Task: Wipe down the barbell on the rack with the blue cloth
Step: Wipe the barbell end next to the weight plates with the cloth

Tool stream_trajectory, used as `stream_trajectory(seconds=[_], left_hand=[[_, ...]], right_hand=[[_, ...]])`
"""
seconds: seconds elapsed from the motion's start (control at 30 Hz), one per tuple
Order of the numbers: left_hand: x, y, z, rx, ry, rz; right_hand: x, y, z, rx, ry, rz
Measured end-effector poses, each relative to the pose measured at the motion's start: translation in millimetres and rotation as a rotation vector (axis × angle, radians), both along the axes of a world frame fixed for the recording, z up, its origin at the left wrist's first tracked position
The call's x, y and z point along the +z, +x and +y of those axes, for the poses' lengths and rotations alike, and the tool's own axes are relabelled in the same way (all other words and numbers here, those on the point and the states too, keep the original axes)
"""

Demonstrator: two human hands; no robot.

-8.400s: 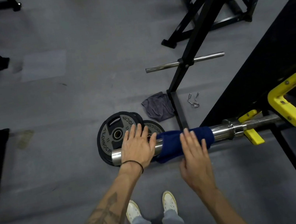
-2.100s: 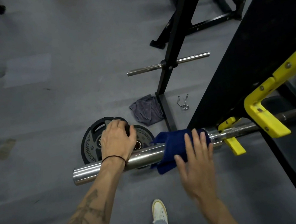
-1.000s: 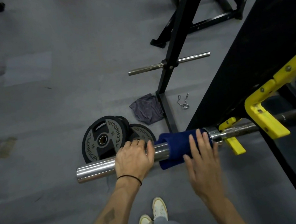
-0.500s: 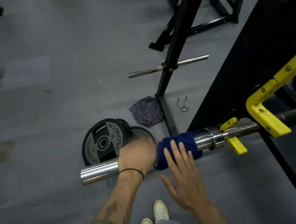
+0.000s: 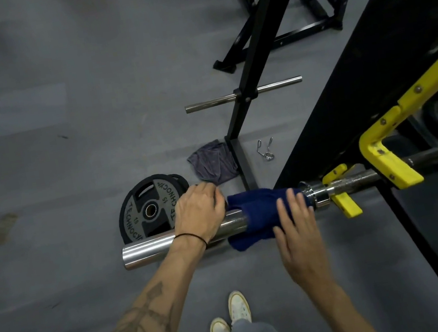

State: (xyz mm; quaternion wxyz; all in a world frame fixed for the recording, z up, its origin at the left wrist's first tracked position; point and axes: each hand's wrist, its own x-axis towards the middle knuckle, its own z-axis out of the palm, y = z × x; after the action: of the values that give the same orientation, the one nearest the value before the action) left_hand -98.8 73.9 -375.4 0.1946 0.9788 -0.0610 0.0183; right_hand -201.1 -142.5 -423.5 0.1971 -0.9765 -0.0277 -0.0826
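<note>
The barbell lies across the rack, its chrome sleeve (image 5: 150,247) sticking out to the left. A blue cloth (image 5: 256,211) is draped over the sleeve just left of the collar. My right hand (image 5: 293,225) presses on the cloth with straight fingers. My left hand (image 5: 199,214) curls over the bare sleeve just left of the cloth, and its fingertips are hidden behind the bar. The bar's shaft (image 5: 357,179) runs right through the yellow rack hook (image 5: 383,157).
Black weight plates (image 5: 146,206) lie on the floor under the sleeve, with a grey rag (image 5: 213,162) and a spring collar (image 5: 265,149) beyond them. A black rack upright (image 5: 249,55) with a chrome peg (image 5: 210,102) stands behind. My shoes (image 5: 231,321) are below.
My right hand and the blue cloth slid right along the sleeve to the collar. My left hand stayed on the sleeve beside the cloth.
</note>
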Motion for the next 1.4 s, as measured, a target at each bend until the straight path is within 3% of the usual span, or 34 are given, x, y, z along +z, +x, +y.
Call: stream_trajectory(seconds=[0.07,0.1,0.2,0.27,0.43,0.5,0.6,0.73,0.77,0.83,0.9,1.0,1.1,1.2,1.27,1.4], left_hand=[[-6,-11,4,-0.048,0.048,-0.079],[-10,-18,4,-0.074,0.066,-0.081],[-19,-28,2,-0.075,0.086,-0.041],[-18,-25,-1,-0.087,0.103,-0.046],[-16,-22,-1,-0.125,0.115,0.008],[-15,-21,-2,-0.122,0.113,0.029],[-13,-20,-2,-0.120,0.113,0.045],[-11,-20,0,-0.114,0.113,0.068],[-11,-20,0,-0.113,0.113,0.081],[-12,-21,-1,-0.110,0.114,0.095],[-12,-17,0,-0.106,0.105,0.104],[-12,-13,1,-0.098,0.103,0.098],[-11,-14,-1,-0.090,0.112,0.068],[-11,-15,-1,-0.076,0.098,0.069],[-11,-15,-2,-0.064,0.092,0.070],[-9,-15,-1,-0.073,0.103,0.065]], right_hand=[[6,-4,32,-0.163,0.149,0.055],[7,-7,48,-0.140,0.161,0.078],[-3,-13,43,0.224,-0.054,0.016],[-4,-4,9,0.273,-0.168,-0.029],[1,-5,41,-0.127,0.039,0.053],[-2,-11,55,0.037,-0.017,0.053],[-6,-4,10,0.250,-0.214,-0.015],[2,1,21,-0.121,0.006,0.011],[1,-2,39,-0.106,0.009,0.025],[-3,-11,53,0.119,-0.064,0.022],[-7,-4,26,0.298,-0.203,-0.014],[-4,2,-2,0.113,-0.166,-0.030],[2,-5,39,-0.085,-0.008,0.044],[-3,-10,45,0.200,-0.113,0.035],[-3,-3,15,0.237,-0.208,0.007],[6,-3,24,-0.164,0.007,0.073]])
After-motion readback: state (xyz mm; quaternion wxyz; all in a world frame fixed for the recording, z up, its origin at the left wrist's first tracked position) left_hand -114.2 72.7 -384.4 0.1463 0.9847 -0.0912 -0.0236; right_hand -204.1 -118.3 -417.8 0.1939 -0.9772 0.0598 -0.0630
